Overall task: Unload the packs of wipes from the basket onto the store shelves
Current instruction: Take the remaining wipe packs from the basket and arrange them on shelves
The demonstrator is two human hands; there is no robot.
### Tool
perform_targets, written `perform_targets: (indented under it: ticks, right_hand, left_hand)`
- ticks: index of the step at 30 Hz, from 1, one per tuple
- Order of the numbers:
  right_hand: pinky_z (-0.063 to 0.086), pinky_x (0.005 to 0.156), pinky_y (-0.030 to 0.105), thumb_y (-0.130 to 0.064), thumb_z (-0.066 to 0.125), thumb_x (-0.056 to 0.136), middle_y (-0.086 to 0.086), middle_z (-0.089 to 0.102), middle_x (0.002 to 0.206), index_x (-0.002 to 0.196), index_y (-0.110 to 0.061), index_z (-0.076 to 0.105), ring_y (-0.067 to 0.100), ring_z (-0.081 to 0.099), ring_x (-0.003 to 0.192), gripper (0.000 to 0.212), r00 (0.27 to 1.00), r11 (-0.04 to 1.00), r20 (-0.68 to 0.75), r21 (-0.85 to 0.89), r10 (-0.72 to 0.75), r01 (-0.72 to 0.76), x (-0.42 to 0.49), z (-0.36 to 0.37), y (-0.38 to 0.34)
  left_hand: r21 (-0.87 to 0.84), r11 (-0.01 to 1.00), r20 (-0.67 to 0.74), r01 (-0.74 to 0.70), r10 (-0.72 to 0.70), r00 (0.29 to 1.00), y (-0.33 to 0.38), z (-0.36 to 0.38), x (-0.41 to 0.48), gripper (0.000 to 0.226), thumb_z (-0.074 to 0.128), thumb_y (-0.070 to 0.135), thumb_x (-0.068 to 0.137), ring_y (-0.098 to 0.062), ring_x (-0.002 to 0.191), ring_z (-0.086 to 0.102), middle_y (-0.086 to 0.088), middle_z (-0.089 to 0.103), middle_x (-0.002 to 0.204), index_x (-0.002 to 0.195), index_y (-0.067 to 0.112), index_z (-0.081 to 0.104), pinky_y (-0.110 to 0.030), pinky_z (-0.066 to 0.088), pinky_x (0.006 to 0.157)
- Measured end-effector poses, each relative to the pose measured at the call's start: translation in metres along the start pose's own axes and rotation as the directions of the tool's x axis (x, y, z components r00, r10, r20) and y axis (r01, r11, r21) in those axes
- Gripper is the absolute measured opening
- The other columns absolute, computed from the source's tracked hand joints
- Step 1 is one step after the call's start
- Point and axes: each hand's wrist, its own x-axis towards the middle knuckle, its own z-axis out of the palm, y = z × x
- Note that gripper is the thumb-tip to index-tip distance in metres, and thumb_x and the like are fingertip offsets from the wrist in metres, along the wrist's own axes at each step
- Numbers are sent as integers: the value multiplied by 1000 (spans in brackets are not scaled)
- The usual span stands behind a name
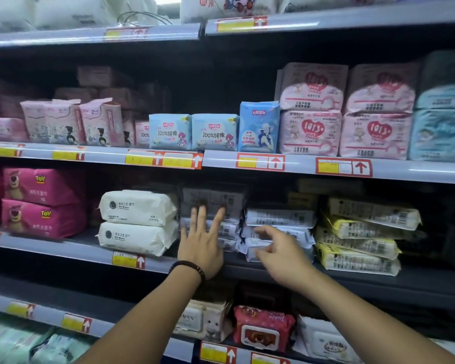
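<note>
Two stacks of grey-white wipe packs lie on the middle shelf (273, 269). My left hand (201, 245), with a dark bead bracelet at the wrist, presses flat with spread fingers against the left stack (216, 200). My right hand (279, 248) reaches to the right stack (281, 218); its fingers are loosely bent and touch the lower packs, holding nothing. The basket is out of view.
White wipe packs (137, 222) sit left of the stacks, yellow-edged packs (357, 240) to the right, pink bear packs (42, 203) at far left. Blue and pink pad packs fill the shelf above (326, 166). Lidded wipe packs (263, 329) stand on the shelf below.
</note>
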Motion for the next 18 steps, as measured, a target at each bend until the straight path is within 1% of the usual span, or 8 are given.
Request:
perform_targets:
  ticks: [2, 4, 5, 8, 10, 12, 14, 18]
  right_hand:
    - [47, 52, 17, -14, 63, 100, -3, 62, 126, 144, -27, 54, 2, 60, 56, 46, 994, 997, -111, -74, 3, -12, -10, -14, 9]
    - [55, 73, 28, -17, 67, 98, 0, 51, 141, 143, -25, 53, 5, 63, 74, 48, 969, 993, -245, -114, 4, -33, -15, -27, 16]
    - [53, 80, 31, -19, 68, 98, 2, 48, 143, 143, -23, 52, 4, 60, 78, 48, 954, 992, -299, -109, 22, -57, -17, -32, 19]
    - [39, 90, 25, -20, 69, 98, 8, 48, 146, 145, -18, 50, 10, 57, 99, 51, 934, 989, -350, -96, 75, -116, -20, -46, 28]
    - [38, 93, 23, -21, 68, 99, 7, 47, 146, 146, -18, 51, 19, 56, 116, 50, 947, 981, -311, -145, 78, -129, -22, -49, 34]
    - [38, 94, 21, -23, 65, 102, 3, 43, 146, 148, -18, 52, 15, 52, 110, 48, 966, 970, -253, -216, 51, -108, -27, -48, 40]
    - [43, 99, 23, -24, 64, 102, -1, 38, 150, 154, -20, 47, 10, 50, 109, 55, 979, 960, -206, -272, 12, -69, -31, -44, 46]
    - [44, 109, 28, -30, 66, 100, -9, 30, 156, 163, -21, 35, 13, 50, 132, 70, 987, 939, -159, -339, 4, -58, -30, -40, 55]
  left_hand:
    - [-54, 998, -60, -40, 37, 997, 14, 1, -15, 89, 48, 40, 101, -37, 161, -16, -16, -20, 174, 167, 31, -10, -58, 11, 130]
    - [-85, 988, -133, -130, 118, 984, 37, 4, -31, 81, 48, 40, 100, -37, 162, -4, -17, -7, 175, 168, 24, 7, -54, 15, 130]
    - [-86, 980, -149, -180, 166, 975, 50, 5, -38, 76, 48, 40, 100, -38, 162, 6, -17, 5, 174, 166, 22, 16, -52, 18, 130]
    - [0, 954, -102, -299, 298, 949, 86, 8, -54, 60, 41, 43, 102, -35, 149, 31, -13, 30, 162, 157, 18, 34, -48, 32, 121]
    - [76, 941, -9, -331, 332, 943, 100, 16, -59, 60, 33, 44, 106, -35, 145, 33, -13, 31, 157, 158, 13, 32, -48, 31, 121]
    - [104, 944, 84, -313, 306, 948, 106, 26, -60, 69, 27, 50, 107, -36, 151, 25, -15, 24, 162, 163, 9, 21, -50, 21, 127]
    - [113, 953, 123, -283, 269, 955, 109, 31, -59, 78, 21, 59, 106, -35, 157, 15, -14, 17, 168, 166, 9, 13, -52, 12, 130]
    - [111, 971, 169, -212, 192, 967, 110, 35, -50, 87, 15, 69, 103, -31, 161, 7, -12, 10, 173, 168, 12, 7, -54, 4, 131]
